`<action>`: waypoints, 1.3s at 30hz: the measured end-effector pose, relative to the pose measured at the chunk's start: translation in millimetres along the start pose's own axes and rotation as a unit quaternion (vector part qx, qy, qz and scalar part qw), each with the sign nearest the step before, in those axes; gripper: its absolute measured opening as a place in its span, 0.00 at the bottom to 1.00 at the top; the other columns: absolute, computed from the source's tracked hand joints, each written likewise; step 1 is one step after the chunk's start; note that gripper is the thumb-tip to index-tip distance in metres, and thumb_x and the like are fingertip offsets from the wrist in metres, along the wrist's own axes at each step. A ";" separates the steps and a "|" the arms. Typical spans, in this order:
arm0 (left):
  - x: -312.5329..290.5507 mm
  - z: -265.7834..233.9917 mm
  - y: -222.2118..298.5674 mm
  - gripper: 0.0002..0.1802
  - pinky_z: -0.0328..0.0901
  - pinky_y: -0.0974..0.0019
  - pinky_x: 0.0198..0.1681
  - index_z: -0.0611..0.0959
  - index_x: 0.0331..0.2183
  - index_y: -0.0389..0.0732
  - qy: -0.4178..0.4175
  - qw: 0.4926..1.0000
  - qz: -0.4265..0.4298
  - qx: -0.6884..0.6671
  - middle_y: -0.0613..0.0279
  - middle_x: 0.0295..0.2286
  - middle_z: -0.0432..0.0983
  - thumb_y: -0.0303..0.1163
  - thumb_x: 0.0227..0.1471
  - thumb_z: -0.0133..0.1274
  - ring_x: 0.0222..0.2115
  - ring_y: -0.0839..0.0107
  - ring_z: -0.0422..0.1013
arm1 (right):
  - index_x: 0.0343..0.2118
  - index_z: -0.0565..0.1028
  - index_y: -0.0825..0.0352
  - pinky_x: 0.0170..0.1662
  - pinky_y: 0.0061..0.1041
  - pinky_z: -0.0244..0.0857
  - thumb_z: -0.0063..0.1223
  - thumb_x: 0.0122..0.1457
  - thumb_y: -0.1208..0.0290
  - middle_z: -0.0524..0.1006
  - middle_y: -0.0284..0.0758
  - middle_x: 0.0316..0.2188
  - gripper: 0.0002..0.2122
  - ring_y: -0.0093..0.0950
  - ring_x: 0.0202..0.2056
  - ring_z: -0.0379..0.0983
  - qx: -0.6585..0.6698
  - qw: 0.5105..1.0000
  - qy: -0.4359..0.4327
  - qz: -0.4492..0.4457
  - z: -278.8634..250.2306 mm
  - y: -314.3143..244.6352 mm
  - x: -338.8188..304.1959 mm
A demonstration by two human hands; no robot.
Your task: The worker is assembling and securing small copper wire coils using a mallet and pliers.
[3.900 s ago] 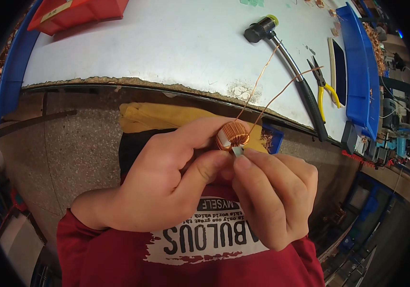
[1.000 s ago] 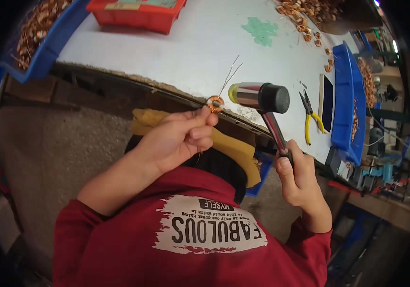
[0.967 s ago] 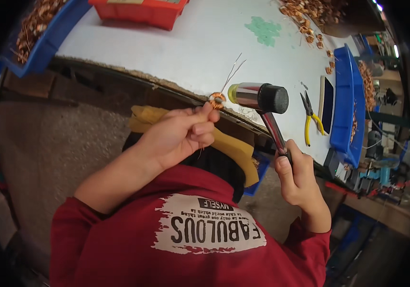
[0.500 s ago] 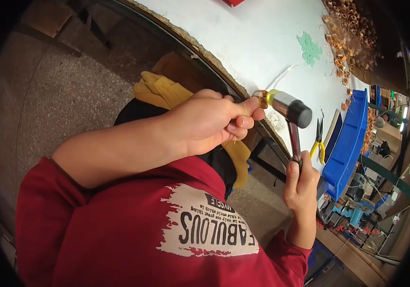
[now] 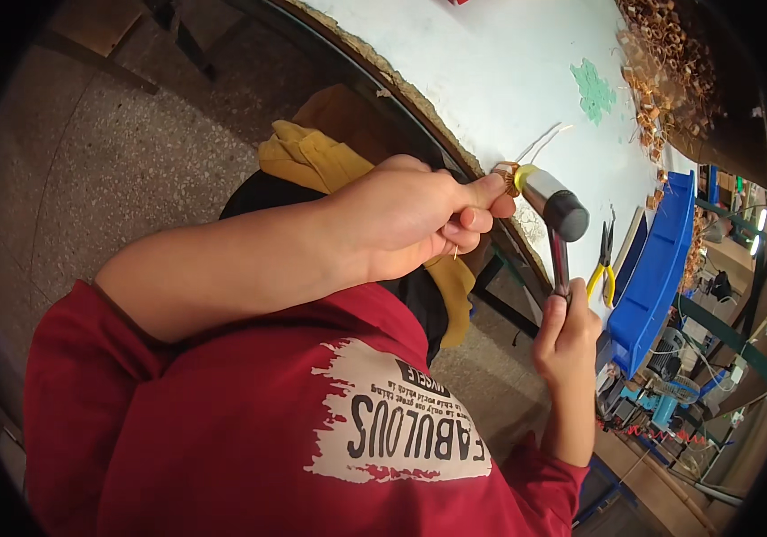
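Observation:
My left hand [image 5: 428,215] is closed on a small copper wire coil [image 5: 510,176] at the table's edge, its thumb pressed along the near side. Two thin white leads [image 5: 540,141] stretch from the coil over the tabletop. In my right hand [image 5: 567,338] is the handle of a soft-faced mallet [image 5: 546,195] with a silver head, one black face and one yellow face. The yellow face is against the coil or right beside it; whether they touch I cannot tell. My left fingertips are curled beneath, partly hidden.
The white table [image 5: 482,72] has a worn, chipped edge. Yellow-handled pliers [image 5: 606,268] lie right of the mallet, beside a long blue tray [image 5: 653,277]. Many copper coils [image 5: 665,67] are heaped at the far right, near a green patch [image 5: 593,91]. Yellow cloth [image 5: 307,157] covers my lap.
The view has shifted slightly, so table and hands sit a little further right. The white leads now show as two separate strands. The mallet stays by the coil, and both grips are unchanged.

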State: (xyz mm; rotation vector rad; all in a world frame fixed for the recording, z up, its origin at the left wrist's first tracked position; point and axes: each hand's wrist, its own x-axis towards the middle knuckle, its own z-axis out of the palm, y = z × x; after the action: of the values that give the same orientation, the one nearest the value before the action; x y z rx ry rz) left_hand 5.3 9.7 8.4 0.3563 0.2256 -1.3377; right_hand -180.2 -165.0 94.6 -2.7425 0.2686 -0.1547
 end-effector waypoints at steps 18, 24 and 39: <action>1.3 -2.1 9.4 0.08 0.53 0.83 0.20 0.72 0.34 0.29 -0.017 0.999 -0.038 -0.005 0.58 0.31 0.70 0.26 0.56 0.46 0.20 0.83 0.57 | 0.29 0.65 0.70 0.21 0.31 0.60 0.42 0.59 0.69 0.71 0.41 0.17 0.08 0.35 0.15 0.66 -0.129 0.973 0.008 0.192 -4.9 -12.0 26.6; 4.5 -1.4 10.0 0.09 0.53 0.83 0.20 0.71 0.35 0.29 -0.006 0.998 -0.055 0.029 0.58 0.31 0.70 0.27 0.57 0.46 0.20 0.84 0.56 | 0.29 0.65 0.70 0.22 0.31 0.60 0.41 0.59 0.68 0.71 0.41 0.17 0.09 0.34 0.16 0.65 -0.176 0.962 0.015 0.208 6.9 1.6 22.8; 0.1 1.4 8.7 0.09 0.52 0.83 0.20 0.72 0.35 0.29 0.025 0.999 -0.037 -0.005 0.56 0.31 0.69 0.26 0.56 0.47 0.21 0.83 0.57 | 0.27 0.66 0.68 0.20 0.25 0.59 0.44 0.55 0.73 0.71 0.38 0.15 0.05 0.33 0.13 0.63 -0.096 0.993 -0.061 0.034 -4.2 -6.4 20.6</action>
State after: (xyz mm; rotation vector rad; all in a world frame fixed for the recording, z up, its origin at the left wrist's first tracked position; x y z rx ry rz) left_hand 13.7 10.7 10.8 0.3769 0.2902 -1.4013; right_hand -159.7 -164.9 102.3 -2.9135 0.3596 0.0601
